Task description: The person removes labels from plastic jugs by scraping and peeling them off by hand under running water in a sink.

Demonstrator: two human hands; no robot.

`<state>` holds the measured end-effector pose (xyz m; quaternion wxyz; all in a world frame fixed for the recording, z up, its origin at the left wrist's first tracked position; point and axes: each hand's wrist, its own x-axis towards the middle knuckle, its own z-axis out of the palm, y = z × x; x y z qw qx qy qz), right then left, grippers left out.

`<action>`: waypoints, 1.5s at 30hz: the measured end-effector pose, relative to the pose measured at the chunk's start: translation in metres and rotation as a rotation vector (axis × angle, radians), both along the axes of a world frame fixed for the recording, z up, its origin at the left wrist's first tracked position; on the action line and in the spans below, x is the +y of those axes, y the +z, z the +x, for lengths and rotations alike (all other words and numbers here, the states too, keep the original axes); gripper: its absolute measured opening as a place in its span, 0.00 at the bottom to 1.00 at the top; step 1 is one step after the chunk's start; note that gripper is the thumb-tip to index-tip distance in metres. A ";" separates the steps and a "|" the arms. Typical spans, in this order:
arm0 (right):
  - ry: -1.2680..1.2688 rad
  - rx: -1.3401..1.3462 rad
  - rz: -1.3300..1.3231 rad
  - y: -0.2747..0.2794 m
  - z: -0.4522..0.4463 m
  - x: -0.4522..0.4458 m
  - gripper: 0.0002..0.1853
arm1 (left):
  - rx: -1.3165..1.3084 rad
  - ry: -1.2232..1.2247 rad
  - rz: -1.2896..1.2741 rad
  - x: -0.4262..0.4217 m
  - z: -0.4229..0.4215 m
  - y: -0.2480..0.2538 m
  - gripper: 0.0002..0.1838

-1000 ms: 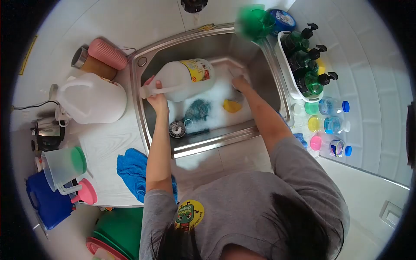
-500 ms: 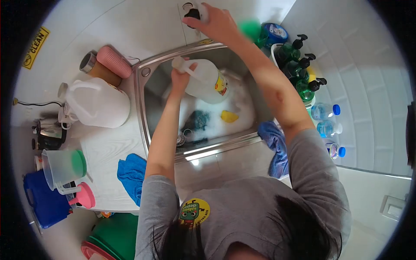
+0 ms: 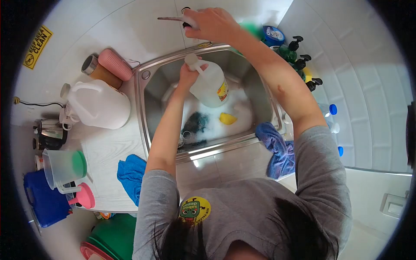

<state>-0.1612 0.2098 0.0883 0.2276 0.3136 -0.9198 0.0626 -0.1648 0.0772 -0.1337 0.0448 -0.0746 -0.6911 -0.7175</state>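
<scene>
My left hand (image 3: 189, 78) is closed round the handle of a translucent plastic jug (image 3: 209, 93). The jug is tilted in the metal sink (image 3: 138, 102), its pale cap still on and its base by the suds (image 3: 240, 108). Above the sink's far rim, by the wall, my right hand (image 3: 214, 25) has its fingers curled round a whitish item. A thin brownish strip (image 3: 170, 18) sticks out to the left of those fingers; the kind of item cannot be made out. A yellow sponge (image 3: 227, 118) and a dark green object (image 3: 197, 123) lie among the suds.
Left of the sink stand a white jug (image 3: 102, 106), a brown tumbler (image 3: 104, 74), a pink ribbed container (image 3: 115, 64) and a blue cloth (image 3: 131, 175). At the right are a purple-blue towel (image 3: 273, 145) and pump bottles (image 3: 288, 52) along the tiled wall.
The jug and my left hand have shifted slightly right in view. My right hand has turned, and the thin strip now shows beside its fingers. My right forearm now covers more bottles.
</scene>
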 end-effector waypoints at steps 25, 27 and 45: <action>-0.377 -0.689 -0.775 -0.218 0.014 0.041 0.21 | 0.045 0.550 0.330 -0.059 0.058 -0.064 0.22; -0.277 -0.822 -0.664 -0.240 0.035 0.028 0.18 | -0.080 0.553 0.419 -0.060 0.073 -0.065 0.27; -0.150 -0.778 -1.126 -0.296 0.076 -0.013 0.19 | -0.437 0.522 0.505 -0.061 0.105 -0.070 0.29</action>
